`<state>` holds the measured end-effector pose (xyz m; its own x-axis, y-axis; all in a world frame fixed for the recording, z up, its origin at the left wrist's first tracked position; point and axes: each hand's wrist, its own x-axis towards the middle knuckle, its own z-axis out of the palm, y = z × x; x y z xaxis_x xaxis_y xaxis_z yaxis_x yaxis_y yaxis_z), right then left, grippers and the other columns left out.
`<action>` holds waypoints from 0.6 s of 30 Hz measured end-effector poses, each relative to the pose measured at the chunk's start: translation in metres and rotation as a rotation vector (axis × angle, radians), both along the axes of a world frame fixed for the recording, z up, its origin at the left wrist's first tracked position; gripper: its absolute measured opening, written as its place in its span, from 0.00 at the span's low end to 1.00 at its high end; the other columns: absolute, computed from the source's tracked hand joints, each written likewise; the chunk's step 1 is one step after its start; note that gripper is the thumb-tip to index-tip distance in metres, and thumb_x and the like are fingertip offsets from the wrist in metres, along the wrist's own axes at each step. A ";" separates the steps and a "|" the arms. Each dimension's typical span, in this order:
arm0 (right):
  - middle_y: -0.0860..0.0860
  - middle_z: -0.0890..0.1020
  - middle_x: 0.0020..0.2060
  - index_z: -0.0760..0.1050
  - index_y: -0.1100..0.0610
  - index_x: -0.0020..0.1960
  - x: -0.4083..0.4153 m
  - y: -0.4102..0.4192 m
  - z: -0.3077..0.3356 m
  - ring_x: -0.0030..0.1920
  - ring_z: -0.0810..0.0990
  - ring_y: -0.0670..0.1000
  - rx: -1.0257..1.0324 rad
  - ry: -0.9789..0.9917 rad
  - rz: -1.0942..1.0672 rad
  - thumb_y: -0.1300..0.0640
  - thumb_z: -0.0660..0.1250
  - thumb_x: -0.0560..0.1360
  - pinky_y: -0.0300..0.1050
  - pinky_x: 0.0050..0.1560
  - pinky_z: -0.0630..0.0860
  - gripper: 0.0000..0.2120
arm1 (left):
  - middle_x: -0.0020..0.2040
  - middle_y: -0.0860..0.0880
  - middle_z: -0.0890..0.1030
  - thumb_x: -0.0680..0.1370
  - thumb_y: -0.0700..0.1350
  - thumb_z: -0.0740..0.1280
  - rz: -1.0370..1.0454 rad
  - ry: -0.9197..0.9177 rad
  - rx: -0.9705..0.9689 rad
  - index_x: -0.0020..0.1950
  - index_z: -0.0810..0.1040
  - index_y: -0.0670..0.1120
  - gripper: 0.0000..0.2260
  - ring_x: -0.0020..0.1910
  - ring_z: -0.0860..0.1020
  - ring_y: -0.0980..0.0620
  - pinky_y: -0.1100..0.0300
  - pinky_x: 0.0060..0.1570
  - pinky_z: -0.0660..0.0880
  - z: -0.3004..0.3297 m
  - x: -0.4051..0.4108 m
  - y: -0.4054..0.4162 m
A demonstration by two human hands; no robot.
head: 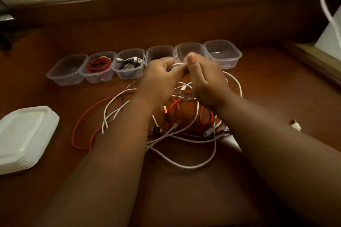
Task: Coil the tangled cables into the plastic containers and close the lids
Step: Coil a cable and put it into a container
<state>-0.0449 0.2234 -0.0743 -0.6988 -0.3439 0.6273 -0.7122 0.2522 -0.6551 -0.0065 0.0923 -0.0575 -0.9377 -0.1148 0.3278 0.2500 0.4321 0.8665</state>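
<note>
A brown wooden table [184, 199] carried everything. Across its middle sprawled the tangle of cables [177, 125], white and red strands crossing one another, which in my judgement left most of the coiling undone. Behind it stood a row of six clear plastic containers [144, 62], all open. The second from the left held a coiled red cable [99, 64], and the third held a dark and white cable [130, 61]; the other four looked empty, though the hands covered parts of the fourth and fifth. So two of six seemed filled and no lid was on. A stack of white lids [24, 138] lay at the left edge of the table, well apart from the row.

The left hand [162, 77] and the right hand [203, 79] were raised together above the tangle, both with fingers curled round a small white cable coil [178, 65], probably a few loops, though motion blur made the count uncertain. Its tail dropped between the wrists into the heap. A small white plug [295, 125] lay alone to the right, too blurred to identify.
</note>
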 end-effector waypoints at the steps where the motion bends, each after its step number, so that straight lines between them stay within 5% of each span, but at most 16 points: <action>1: 0.41 0.74 0.36 0.69 0.44 0.42 -0.008 0.000 -0.008 0.38 0.74 0.39 0.023 -0.007 0.008 0.50 0.50 0.84 0.36 0.39 0.66 0.14 | 0.44 0.32 0.80 0.74 0.60 0.68 0.004 -0.043 0.066 0.45 0.78 0.36 0.25 0.43 0.80 0.33 0.35 0.44 0.77 -0.005 -0.008 -0.001; 7: 0.45 0.79 0.48 0.72 0.49 0.57 -0.028 -0.004 -0.021 0.50 0.78 0.41 0.179 -0.150 0.162 0.52 0.52 0.84 0.37 0.49 0.74 0.10 | 0.48 0.41 0.85 0.80 0.50 0.67 0.055 -0.179 0.378 0.47 0.83 0.43 0.12 0.50 0.84 0.44 0.46 0.56 0.78 -0.024 -0.020 -0.007; 10: 0.46 0.79 0.46 0.74 0.53 0.56 -0.028 -0.003 -0.022 0.46 0.78 0.43 0.222 -0.137 0.149 0.50 0.52 0.84 0.41 0.45 0.74 0.13 | 0.47 0.45 0.86 0.81 0.51 0.65 0.017 -0.201 0.464 0.48 0.84 0.45 0.12 0.53 0.83 0.46 0.45 0.60 0.77 -0.028 -0.013 -0.002; 12: 0.48 0.79 0.42 0.74 0.55 0.52 -0.027 -0.002 -0.024 0.42 0.77 0.44 0.198 -0.082 0.119 0.50 0.53 0.83 0.41 0.41 0.73 0.14 | 0.43 0.47 0.85 0.81 0.52 0.64 -0.016 -0.195 0.527 0.45 0.84 0.47 0.13 0.50 0.83 0.48 0.48 0.57 0.78 -0.028 -0.011 0.003; 15: 0.41 0.73 0.34 0.68 0.45 0.43 -0.026 -0.001 -0.025 0.36 0.73 0.37 0.114 -0.015 0.068 0.54 0.54 0.84 0.31 0.35 0.66 0.11 | 0.39 0.49 0.81 0.81 0.54 0.63 0.009 -0.087 0.427 0.41 0.83 0.52 0.14 0.43 0.79 0.46 0.43 0.52 0.77 -0.027 -0.010 0.004; 18: 0.43 0.70 0.31 0.66 0.46 0.42 -0.025 0.003 -0.023 0.31 0.70 0.41 0.029 -0.046 0.022 0.55 0.53 0.84 0.33 0.31 0.63 0.13 | 0.40 0.50 0.77 0.81 0.46 0.62 0.069 0.182 0.233 0.51 0.77 0.49 0.05 0.38 0.75 0.54 0.58 0.41 0.74 -0.030 -0.007 -0.001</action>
